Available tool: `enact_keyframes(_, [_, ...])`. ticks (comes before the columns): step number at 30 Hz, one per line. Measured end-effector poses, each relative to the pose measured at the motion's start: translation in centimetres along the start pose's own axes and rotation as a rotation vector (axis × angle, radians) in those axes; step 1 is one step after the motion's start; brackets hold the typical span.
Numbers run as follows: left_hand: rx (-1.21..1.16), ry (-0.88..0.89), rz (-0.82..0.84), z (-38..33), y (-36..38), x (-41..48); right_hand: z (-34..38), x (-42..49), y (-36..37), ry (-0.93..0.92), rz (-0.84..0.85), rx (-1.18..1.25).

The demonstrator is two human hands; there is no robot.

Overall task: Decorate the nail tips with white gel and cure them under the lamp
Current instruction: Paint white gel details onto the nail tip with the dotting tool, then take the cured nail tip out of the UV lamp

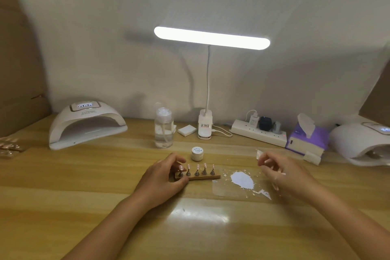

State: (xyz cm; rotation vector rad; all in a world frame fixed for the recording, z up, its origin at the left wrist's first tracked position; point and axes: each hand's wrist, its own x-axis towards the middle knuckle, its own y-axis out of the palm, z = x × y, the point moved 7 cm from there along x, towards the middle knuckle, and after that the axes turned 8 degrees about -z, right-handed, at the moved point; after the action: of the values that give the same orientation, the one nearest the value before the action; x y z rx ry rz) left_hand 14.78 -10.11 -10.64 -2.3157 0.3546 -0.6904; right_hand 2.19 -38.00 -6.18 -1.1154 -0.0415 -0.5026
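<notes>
Several pink nail tips (198,167) stand on small metal stands along a wooden strip (207,177) on the table. My left hand (162,177) grips the strip's left end, thumb in front and fingers behind. Just behind the strip stands a small white gel jar (197,153) with its lid on. To the right, a clear palette sheet (221,190) carries a blob of white gel (240,180). My right hand (282,173) hovers over the sheet's right side with curled fingers; it seems to hold a thin brush (276,187), which is blurred.
A white curing lamp (84,124) sits at the back left and a second one (363,143) at the far right. Along the back are a pump bottle (163,131), a lit desk lamp (211,38), a power strip (259,134) and a purple tissue box (306,139).
</notes>
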Motion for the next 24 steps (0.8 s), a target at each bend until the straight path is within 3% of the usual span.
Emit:
enact_keyframes(3, [-0.011,0.015,-0.016,-0.2,-0.2,0.0,-0.5,0.0,1.2,-0.091,0.048,-0.321])
enact_keyframes(6, [-0.023,0.036,-0.073,-0.6,-0.8,-0.1,-0.9,-0.4,2.3,-0.121,0.076,-0.376])
enact_keyframes(11, [-0.069,0.086,-0.137,-2.3,-1.4,-0.2,0.5,-1.3,1.7,-0.095,-0.077,-0.072])
enact_keyframes(15, [-0.183,0.148,-0.136,-4.7,-1.2,-0.4,4.0,-2.3,2.5,-0.145,0.010,0.232])
enact_keyframes(19, [-0.283,0.195,-0.114,-6.7,-0.3,-0.5,4.5,-3.3,0.5,-0.167,-0.072,0.334])
enact_keyframes(24, [-0.232,0.242,-0.008,-9.9,3.8,0.6,-1.7,-5.1,-2.7,0.055,-0.107,0.445])
